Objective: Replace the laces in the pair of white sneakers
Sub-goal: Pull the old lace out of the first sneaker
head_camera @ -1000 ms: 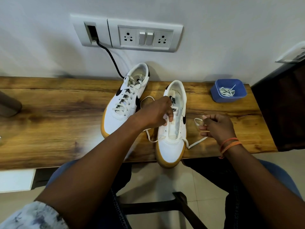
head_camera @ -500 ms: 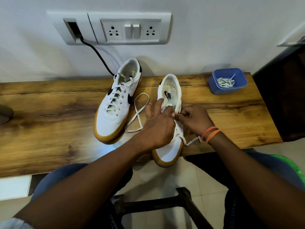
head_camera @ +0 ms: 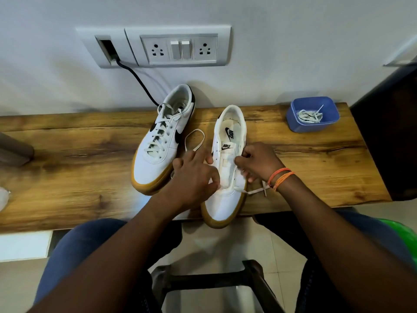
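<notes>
White sneaker (head_camera: 230,154) – "NIKE" on tongue, insole – hands threading lace (head_camera: 255,190).

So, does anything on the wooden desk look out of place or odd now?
Only one thing: the right sneaker has its toe hanging over the desk's front edge, so it could tip off. The left sneaker lies fully on the desk. The lace looping loose between them belongs to the job.
</notes>
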Demonstrator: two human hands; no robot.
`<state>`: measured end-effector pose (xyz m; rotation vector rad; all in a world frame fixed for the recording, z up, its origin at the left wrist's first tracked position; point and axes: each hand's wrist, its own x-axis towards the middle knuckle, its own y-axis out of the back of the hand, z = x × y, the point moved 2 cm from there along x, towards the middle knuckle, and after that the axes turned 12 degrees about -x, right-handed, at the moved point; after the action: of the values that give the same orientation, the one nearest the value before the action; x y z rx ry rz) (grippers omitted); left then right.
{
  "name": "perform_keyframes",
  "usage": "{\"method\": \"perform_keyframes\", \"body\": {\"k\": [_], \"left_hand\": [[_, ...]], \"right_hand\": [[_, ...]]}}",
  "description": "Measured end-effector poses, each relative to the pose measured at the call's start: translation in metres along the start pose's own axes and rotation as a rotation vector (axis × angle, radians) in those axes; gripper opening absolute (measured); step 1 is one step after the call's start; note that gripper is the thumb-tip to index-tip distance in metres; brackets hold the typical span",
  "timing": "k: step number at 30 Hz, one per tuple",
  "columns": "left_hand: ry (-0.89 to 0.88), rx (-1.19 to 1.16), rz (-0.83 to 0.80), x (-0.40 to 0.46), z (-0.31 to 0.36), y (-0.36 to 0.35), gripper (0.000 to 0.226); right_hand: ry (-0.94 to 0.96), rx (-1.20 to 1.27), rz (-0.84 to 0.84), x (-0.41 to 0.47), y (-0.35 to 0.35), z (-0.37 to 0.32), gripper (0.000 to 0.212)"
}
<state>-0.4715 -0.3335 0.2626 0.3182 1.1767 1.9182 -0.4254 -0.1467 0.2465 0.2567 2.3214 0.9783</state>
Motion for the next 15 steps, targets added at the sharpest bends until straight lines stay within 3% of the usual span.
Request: {"method": "perform_keyframes", "body": {"k": [3, 7, 10, 15], "left_hand": [[-0.026, 0.073, 0.065, 0.002, 0.016, 0.001, 0.045], [-0.05, 0.288, 0.008, 0.009, 0.032, -0.013, 0.032], [-0.059, 0.171, 0.079, 0.01, 0.027, -0.02, 0.011], [-0.064, -0.205, 0.126, 0.003, 0.014, -0.004, 0.007]], "right_hand": [[0.007, -0.035, -0.03, 0.003, 0.003, -0.002, 0.019], [0.033, -0.04, -0.033, 0.002, 0.005, -0.002, 0.019], [0.054, -0.06, -0.022, 0.002, 0.005, -0.002, 0.02], [0.057, -0.081, -0.027, 0.004, 0.008, -0.003, 0.02]]}}
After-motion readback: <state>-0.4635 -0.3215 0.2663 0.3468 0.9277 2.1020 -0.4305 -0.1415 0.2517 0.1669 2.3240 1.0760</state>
